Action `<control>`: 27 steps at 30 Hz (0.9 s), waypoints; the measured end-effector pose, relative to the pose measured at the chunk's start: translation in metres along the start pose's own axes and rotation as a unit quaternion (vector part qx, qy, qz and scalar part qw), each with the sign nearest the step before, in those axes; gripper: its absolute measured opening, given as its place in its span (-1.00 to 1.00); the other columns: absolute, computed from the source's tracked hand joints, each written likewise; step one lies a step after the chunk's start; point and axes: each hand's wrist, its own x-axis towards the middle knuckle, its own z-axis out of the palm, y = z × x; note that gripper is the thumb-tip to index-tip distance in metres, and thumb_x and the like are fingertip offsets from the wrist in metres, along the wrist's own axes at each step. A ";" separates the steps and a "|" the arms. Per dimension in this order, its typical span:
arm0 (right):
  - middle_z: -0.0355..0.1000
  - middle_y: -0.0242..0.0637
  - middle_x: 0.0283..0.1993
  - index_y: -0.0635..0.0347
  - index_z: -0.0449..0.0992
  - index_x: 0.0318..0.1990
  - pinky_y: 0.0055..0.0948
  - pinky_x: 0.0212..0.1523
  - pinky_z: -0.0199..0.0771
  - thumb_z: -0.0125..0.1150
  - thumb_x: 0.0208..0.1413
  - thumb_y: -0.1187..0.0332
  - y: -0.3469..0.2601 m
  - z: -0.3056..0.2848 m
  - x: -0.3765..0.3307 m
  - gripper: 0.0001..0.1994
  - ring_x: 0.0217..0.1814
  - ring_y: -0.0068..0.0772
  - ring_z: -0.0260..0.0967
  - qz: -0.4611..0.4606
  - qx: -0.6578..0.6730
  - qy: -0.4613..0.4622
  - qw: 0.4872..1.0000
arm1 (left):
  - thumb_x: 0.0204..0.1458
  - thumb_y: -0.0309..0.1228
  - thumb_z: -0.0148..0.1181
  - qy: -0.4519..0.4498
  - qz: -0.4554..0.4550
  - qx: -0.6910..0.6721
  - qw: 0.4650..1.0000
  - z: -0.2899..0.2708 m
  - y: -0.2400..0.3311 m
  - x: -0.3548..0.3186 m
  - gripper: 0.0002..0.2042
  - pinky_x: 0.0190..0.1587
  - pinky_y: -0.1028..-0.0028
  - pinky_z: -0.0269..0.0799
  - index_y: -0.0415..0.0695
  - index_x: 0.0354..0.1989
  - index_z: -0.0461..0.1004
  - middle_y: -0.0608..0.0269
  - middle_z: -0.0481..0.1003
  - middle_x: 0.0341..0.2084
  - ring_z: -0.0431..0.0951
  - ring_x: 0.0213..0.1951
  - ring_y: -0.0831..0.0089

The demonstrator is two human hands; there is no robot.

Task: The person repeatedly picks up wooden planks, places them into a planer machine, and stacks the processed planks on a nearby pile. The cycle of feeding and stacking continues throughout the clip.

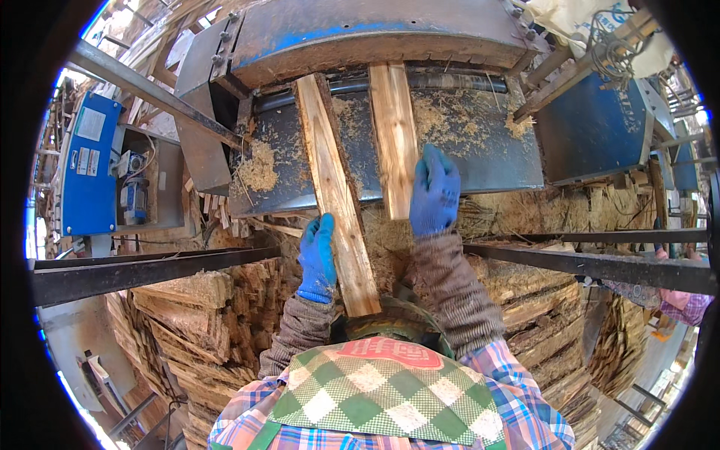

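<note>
Two rough-edged wooden boards lie side by side on a metal machine bed, their far ends at the machine's opening. The left board (335, 187) is longer and slants toward me, its near end overhanging the bed close to my body. My left hand (316, 256), in a blue glove, grips this board's left edge. The right board (393, 142) is shorter and lies nearly straight, its near end just past the bed's front edge. My right hand (436, 187), also blue-gloved, closes against its right edge near that end; the fingertips are partly hidden.
Sawdust (257, 166) is scattered over the metal bed (495, 161). The machine's heavy housing (375, 34) spans the far side. Dark metal rails (150, 276) run at both sides. Stacked timber (191, 322) stands left and right of me. A blue control box (91, 165) is at left.
</note>
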 end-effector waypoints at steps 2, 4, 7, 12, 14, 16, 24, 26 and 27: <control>0.44 -0.11 -0.15 0.28 0.47 0.27 -0.22 -0.18 0.56 0.21 0.32 0.41 -0.003 0.017 0.026 -0.60 -0.21 -0.18 0.43 0.046 0.031 0.012 0.998 | 0.25 0.00 0.28 0.006 0.005 -0.013 1.000 -0.001 -0.006 0.005 -0.51 -0.04 0.32 0.32 -0.21 0.06 0.53 0.36 0.41 -0.27 0.33 -0.19 0.50; 0.41 -0.13 -0.21 0.26 0.44 0.31 -0.25 -0.21 0.49 0.22 0.32 0.44 -0.004 0.024 0.031 -0.58 -0.24 -0.26 0.41 0.079 0.024 0.044 0.996 | 0.25 0.00 0.27 0.022 -0.020 -0.026 0.999 0.007 0.004 0.000 -0.48 0.07 0.30 0.35 -0.22 0.13 0.53 0.28 0.48 -0.14 0.40 -0.08 0.45; 0.36 -0.16 -0.24 0.26 0.41 0.34 -0.28 -0.23 0.43 0.14 0.38 0.37 -0.003 0.025 0.024 -0.58 -0.28 -0.31 0.34 0.101 0.011 0.006 0.995 | 0.25 -0.01 0.27 0.010 -0.036 -0.020 0.999 -0.001 -0.003 0.003 -0.44 0.23 0.29 0.32 -0.25 0.20 0.49 0.18 0.50 0.04 0.43 0.09 0.37; 0.39 -0.11 -0.24 0.28 0.41 0.33 -0.23 -0.14 0.46 0.12 0.39 0.20 -0.013 0.016 0.031 -0.53 -0.25 -0.24 0.39 0.116 0.013 -0.012 0.993 | 0.27 0.03 0.21 -0.026 -0.009 -0.031 0.999 0.000 0.000 0.006 -0.39 0.24 0.32 0.31 -0.30 0.22 0.47 0.13 0.51 0.05 0.44 0.09 0.33; 0.41 -0.08 -0.19 0.28 0.41 0.33 -0.22 -0.10 0.48 0.14 0.38 0.19 0.006 0.017 0.028 -0.52 -0.21 -0.20 0.42 0.068 -0.009 0.005 0.998 | 0.28 0.06 0.17 -0.046 0.009 0.015 0.999 0.000 -0.004 0.014 -0.37 0.23 0.32 0.31 -0.31 0.23 0.46 0.12 0.52 0.04 0.45 0.09 0.33; 0.44 0.01 0.03 0.30 0.37 0.36 -0.20 0.06 0.48 0.16 0.37 0.19 0.003 0.004 0.014 -0.49 0.00 -0.15 0.46 0.099 0.112 -0.086 0.985 | 0.29 0.08 0.13 -0.068 0.036 0.015 0.997 -0.004 -0.014 0.021 -0.35 0.24 0.30 0.32 -0.32 0.23 0.46 0.08 0.52 0.08 0.45 0.11 0.31; 0.52 -0.03 -0.06 0.05 0.22 0.51 -0.32 -0.12 0.50 0.16 0.41 0.15 -0.019 -0.110 -0.175 -0.41 -0.18 -0.50 0.37 0.167 0.196 -0.214 0.942 | 0.26 0.14 0.15 -0.194 -0.020 0.009 0.981 0.041 -0.044 -0.006 -0.22 0.21 0.31 0.41 -0.34 0.39 0.28 -0.03 0.50 0.18 0.47 0.16 0.29; 0.43 -0.16 -0.43 -0.11 0.30 0.48 -0.39 -0.44 0.40 0.16 0.41 0.14 -0.019 -0.131 -0.167 -0.48 -0.47 -0.53 0.16 0.216 0.195 -0.143 0.946 | 0.27 0.06 0.19 -0.259 -0.003 0.057 0.964 0.061 -0.032 -0.049 -0.15 0.29 0.28 0.35 -0.33 0.50 0.06 -0.11 0.40 0.28 0.43 0.23 0.24; 0.50 -0.08 -0.32 -0.07 0.32 0.47 -0.38 -0.36 0.46 0.16 0.41 0.15 -0.010 -0.137 -0.163 -0.48 -0.40 -0.53 0.28 0.216 0.178 -0.140 0.950 | 0.26 0.03 0.22 -0.283 0.024 0.063 0.957 0.065 -0.025 -0.069 -0.13 0.32 0.26 0.32 -0.33 0.52 0.01 -0.14 0.35 0.32 0.39 0.28 0.20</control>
